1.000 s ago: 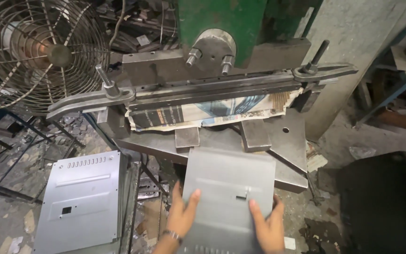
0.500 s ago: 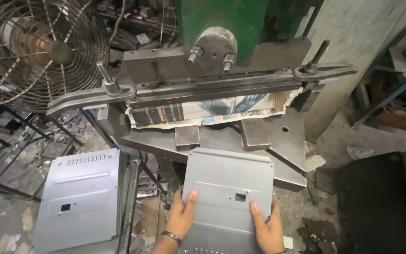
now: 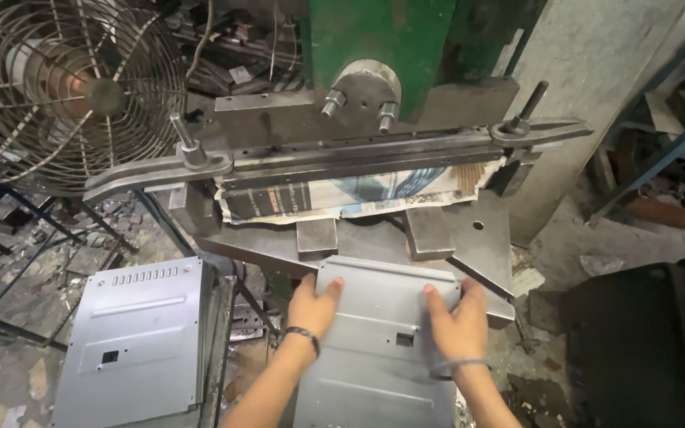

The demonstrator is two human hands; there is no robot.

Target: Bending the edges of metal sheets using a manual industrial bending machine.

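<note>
Since 1 s ago both hands have slid the grey sheet-metal panel (image 3: 378, 341) fwd; its front edge now sits on the press bed (image 3: 481, 246) under the long blade bar (image 3: 342, 154). Left hand (image 3: 315, 305) & right hand (image 3: 455, 317) lie flat, fingers spread, pressing not gripping. Risk: fingertips near the bar; panel could go in skewed.

We see a flat grey sheet-metal panel (image 3: 382, 349), smooth with a dull satin sheen, and a matching perforated grey metal panel (image 3: 140, 337) beside it. The heavy steel press bed (image 3: 469, 238) looks bare, dark and scuffed, with creased printed paper (image 3: 342, 198) beneath the worn steel clamp bar (image 3: 342, 154). The press body (image 3: 382, 40) carries matt green paint, and the round wire fan guard (image 3: 65, 87) looks rusty.
</note>
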